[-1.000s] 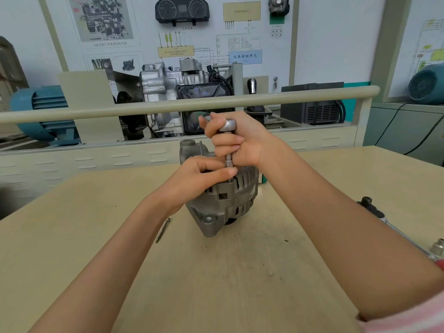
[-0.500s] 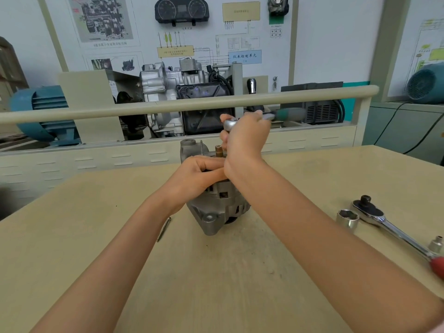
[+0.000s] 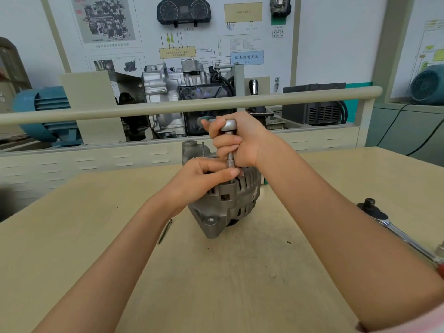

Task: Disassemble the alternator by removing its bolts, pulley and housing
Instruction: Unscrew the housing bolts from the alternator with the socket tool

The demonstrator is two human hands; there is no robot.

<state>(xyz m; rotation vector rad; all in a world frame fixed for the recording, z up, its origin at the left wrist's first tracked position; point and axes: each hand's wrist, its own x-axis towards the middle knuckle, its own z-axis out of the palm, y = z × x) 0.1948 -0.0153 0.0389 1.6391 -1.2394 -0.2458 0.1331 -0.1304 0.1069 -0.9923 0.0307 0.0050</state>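
- A slim loose metal rod (image 3: 164,230), perhaps a bolt already drawn out, lies on the matte tan desk (image 3: 72,236) left of the alternator.
- The left hand (image 3: 199,179) steadies the ribbed, cast grey alternator (image 3: 228,203) at mid-desk, fingertips pinching the driver's lower shaft.
- The right hand (image 3: 240,140) is wrapped round a chrome, round-capped driver (image 3: 229,140) standing upright on a housing bolt.
- Housing looks unsplit, so most work remains; the pulley is hidden.
- A polished ratchet (image 3: 398,230) lies far right.

table (image 3: 240,284) with alternator (image 3: 225,203), ratchet (image 3: 394,227)
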